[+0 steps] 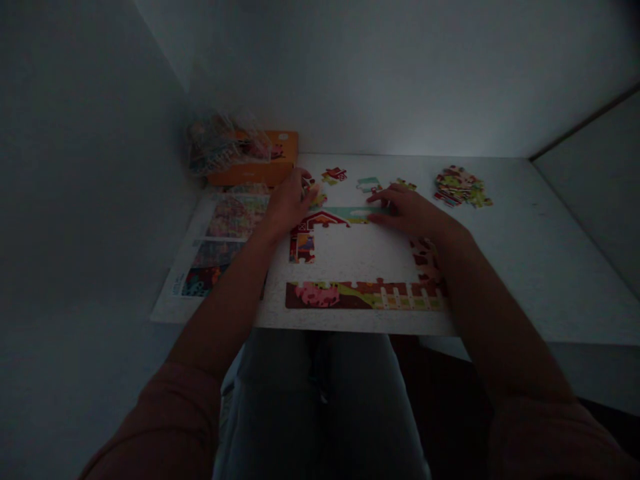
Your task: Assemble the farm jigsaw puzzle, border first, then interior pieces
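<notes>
- Nearest you, the bottom strip (365, 297) of the puzzle lies along the near edge of the bench (550, 267), its long axis running left to right.
- Beyond it is bare bench, with the barn corner (303, 241) on the left and a short column of pieces (425, 260) on the right.
- The top strip (345, 215) runs parallel to the bottom strip. Your right grip (407, 210) is released, fingers flat on its right end.
- Your left grip (287, 203) is curled at the strip's left end, beside a small piece (316, 197). It is too dim to tell if the piece is pinched.
- Loose pieces (335, 175) lie just past both grips.
- The pile (460, 187) sits toward the far right, nearer your right grip, with open bench around it.
- The orange box (260, 170) fills the far left corner.
</notes>
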Demonstrator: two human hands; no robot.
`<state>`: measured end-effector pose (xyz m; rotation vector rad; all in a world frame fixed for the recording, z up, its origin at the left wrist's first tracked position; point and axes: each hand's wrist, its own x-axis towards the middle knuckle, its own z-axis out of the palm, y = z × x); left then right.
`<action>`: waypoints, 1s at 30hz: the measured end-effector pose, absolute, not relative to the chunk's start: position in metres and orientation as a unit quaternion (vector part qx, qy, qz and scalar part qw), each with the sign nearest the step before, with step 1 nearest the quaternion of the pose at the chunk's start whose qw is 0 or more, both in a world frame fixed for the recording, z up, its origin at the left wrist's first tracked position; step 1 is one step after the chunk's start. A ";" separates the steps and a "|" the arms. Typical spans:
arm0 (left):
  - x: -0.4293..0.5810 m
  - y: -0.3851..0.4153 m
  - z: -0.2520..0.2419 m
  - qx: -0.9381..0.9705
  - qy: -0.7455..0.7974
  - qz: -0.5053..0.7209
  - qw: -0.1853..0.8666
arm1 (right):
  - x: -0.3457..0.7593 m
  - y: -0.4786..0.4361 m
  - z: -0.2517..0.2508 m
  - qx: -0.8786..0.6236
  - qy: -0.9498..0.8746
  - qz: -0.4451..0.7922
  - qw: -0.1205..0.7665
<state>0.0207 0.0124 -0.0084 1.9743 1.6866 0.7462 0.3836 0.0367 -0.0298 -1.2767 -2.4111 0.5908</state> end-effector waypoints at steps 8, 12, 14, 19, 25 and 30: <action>0.018 0.003 0.019 0.708 0.561 0.269 0.334 | 0.359 0.017 -0.010 -0.422 -0.831 0.264 0.248; 0.029 -0.007 0.028 0.723 0.533 0.238 0.370 | 0.335 0.000 -0.005 -0.337 -0.847 0.289 0.293; 0.033 -0.010 0.030 0.723 0.529 0.226 0.382 | 0.327 -0.005 -0.006 -0.311 -0.858 0.279 0.299; 0.033 -0.012 0.030 0.731 0.513 0.208 0.399 | 0.323 -0.007 -0.004 -0.317 -0.875 0.237 0.279; 0.028 -0.006 0.026 0.722 0.545 0.212 0.369 | 0.324 -0.016 0.010 -0.343 -0.885 0.203 0.239; 0.018 0.004 0.019 0.708 0.593 0.266 0.276 | 0.296 -0.049 0.015 -0.285 -0.907 0.234 0.203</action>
